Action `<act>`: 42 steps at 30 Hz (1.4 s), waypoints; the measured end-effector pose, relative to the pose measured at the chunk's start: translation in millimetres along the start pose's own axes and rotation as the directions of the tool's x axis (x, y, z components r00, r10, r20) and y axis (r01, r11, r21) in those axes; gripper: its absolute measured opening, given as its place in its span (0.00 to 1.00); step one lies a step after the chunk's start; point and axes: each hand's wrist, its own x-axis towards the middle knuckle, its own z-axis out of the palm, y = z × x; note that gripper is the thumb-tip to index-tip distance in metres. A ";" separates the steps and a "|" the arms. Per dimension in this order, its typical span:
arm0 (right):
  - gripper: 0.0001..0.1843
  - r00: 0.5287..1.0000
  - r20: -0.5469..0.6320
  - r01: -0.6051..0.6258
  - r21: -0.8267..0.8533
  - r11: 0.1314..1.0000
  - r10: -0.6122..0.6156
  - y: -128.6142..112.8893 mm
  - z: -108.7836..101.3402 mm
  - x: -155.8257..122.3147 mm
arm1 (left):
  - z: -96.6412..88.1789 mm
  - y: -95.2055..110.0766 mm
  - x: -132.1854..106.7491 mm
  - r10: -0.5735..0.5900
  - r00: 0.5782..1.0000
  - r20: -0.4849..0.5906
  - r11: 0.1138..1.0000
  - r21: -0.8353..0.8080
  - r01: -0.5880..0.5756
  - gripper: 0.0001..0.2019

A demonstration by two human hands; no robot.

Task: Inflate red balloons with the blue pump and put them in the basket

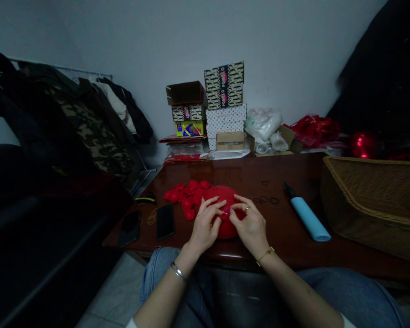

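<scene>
A blown-up red balloon rests on the table in front of me. My left hand pinches at the middle of it, thumb and index finger together where its neck seems to be. Opposite, my right hand also pinches there, its fingertips almost meeting the left ones. The fingers partly cover the neck, so the exact grip is hard to see. Touching the balloon's left side is a pile of limp red balloons. To the right lies a light-blue hand pump with a black nozzle.
Dark rings lie right of the balloon. Left are two phones, yellowish bands and a black-and-yellow tool. A wicker basket fills the right side. Stacked boxes and plastic bags stand along the back wall.
</scene>
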 end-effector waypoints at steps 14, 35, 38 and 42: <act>0.50 0.913 0.368 0.235 -0.125 0.964 -0.175 6.8 -3.2 11.1 | -2.6 -12.0 -0.3 -0.282 0.955 -0.096 0.930 -0.271 0.248 0.05; 0.58 0.858 0.499 0.274 -0.242 0.931 -0.123 17.2 -2.2 17.2 | -12.3 -17.8 -4.0 -0.199 0.976 0.092 0.976 -0.073 0.206 0.22; 0.62 0.850 0.512 0.280 -0.236 0.930 -0.126 17.2 -4.9 16.4 | -15.7 -24.2 -3.3 -0.219 0.967 0.128 0.975 0.068 0.212 0.40; 0.69 0.820 0.563 0.275 -0.235 0.932 -0.100 18.2 -11.0 16.4 | -19.5 -32.4 -3.4 -0.253 0.945 0.209 0.963 0.146 0.226 0.45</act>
